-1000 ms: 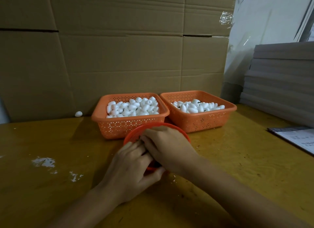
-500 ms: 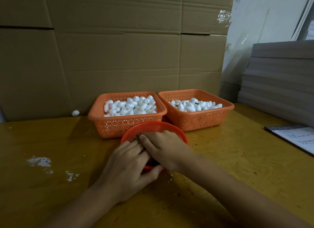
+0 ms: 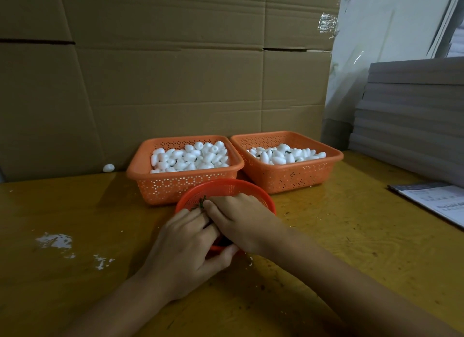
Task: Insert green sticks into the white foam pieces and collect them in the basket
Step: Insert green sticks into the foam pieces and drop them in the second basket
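Both of my hands meet over a small round red basket on the yellow table. My left hand curls its fingers at the basket's near rim, thumb under the edge. Fingers of my right hand are bent down into the basket. A bit of green stick pokes up between the fingertips of the two hands; which hand pinches it is hidden. Behind stand two orange square baskets: the left basket is full of plain white foam pieces, and the right basket holds foam pieces with green ends showing.
A cardboard wall closes off the back. One loose foam piece lies by it at the left. White crumbs mark the table at the left. Grey stacked sheets and a printed paper sit at the right.
The hands stay together over the red basket with only small finger movement. A green stick tip now shows between the fingertips.
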